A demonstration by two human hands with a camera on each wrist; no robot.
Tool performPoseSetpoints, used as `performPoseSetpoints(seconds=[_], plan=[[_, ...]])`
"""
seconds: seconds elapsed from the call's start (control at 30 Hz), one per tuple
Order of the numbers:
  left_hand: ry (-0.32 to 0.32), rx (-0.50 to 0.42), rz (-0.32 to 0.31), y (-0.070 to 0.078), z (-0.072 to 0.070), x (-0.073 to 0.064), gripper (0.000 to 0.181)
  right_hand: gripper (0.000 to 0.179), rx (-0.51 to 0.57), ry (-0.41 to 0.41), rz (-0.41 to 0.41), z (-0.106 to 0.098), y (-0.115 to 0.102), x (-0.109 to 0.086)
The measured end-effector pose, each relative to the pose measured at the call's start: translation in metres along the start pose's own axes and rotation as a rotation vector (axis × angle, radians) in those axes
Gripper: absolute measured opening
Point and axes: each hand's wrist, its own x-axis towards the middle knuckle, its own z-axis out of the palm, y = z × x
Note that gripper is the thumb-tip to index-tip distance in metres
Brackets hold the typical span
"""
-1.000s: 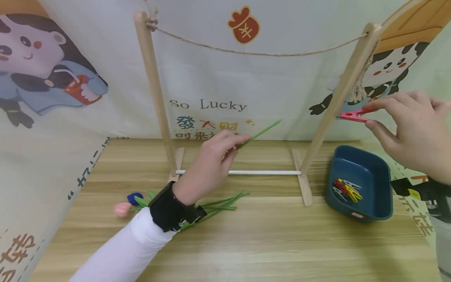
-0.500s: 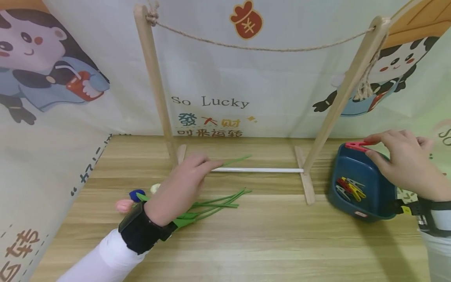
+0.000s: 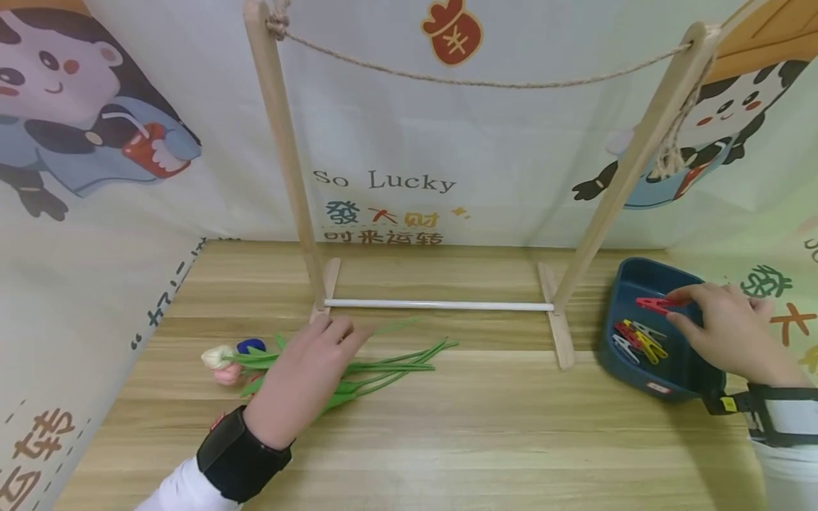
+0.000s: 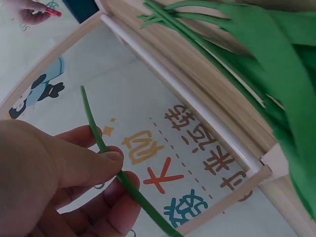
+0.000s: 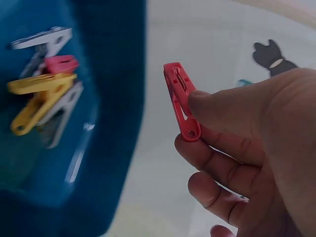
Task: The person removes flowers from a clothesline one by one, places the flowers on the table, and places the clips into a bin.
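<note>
My left hand (image 3: 303,372) pinches a thin green flower stem (image 4: 132,188) between thumb and fingers, just above the tulips on the table. A white tulip head (image 3: 217,357), a blue one (image 3: 251,345) and a pink one (image 3: 228,375) lie left of that hand, and several green stems (image 3: 399,367) reach out to its right. The hand hides the middle of the bunch. My right hand (image 3: 728,330) holds a red clothespin (image 5: 181,101) by thumb and finger over the blue bin (image 3: 629,273). Inside the bin lie several clothespins (image 3: 648,348), yellow, white and red.
Behind the flowers stands a wooden frame with a left post (image 3: 284,149), a right post (image 3: 633,163) and a white crossbar (image 3: 441,305) low down. A sagging rope (image 3: 486,83) joins the post tops. A printed cloth (image 3: 511,163) hangs behind.
My left hand has come down and left with the stem, from before the frame to the flower bunch. My right hand has lowered the red clothespin from beside the right post to the bin.
</note>
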Motion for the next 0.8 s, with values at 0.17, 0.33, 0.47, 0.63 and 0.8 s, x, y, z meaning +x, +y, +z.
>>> performPoseSetpoints(seconds=[0.17, 0.33, 0.47, 0.63, 0.8], plan=[[0.002, 0.086, 0.018, 0.003, 0.009, -0.009, 0.038, 0.024, 0.013, -0.006, 0.01, 0.012, 0.008, -0.004], [-0.005, 0.108, 0.024, 0.008, 0.02, -0.016, 0.033, 0.022, 0.019, -0.005, 0.009, 0.022, 0.017, -0.006], [-0.028, 0.124, 0.024, 0.013, 0.029, -0.021, 0.029, 0.023, 0.024, -0.012, 0.005, 0.028, 0.021, -0.009], [-0.069, 0.117, 0.013, 0.016, 0.037, -0.026, 0.026, 0.025, 0.031, -0.03, 0.015, 0.032, 0.023, -0.01], [-0.104, 0.094, -0.003, 0.017, 0.042, -0.029, 0.028, 0.026, 0.03, -0.061, 0.042, 0.034, 0.024, -0.012]])
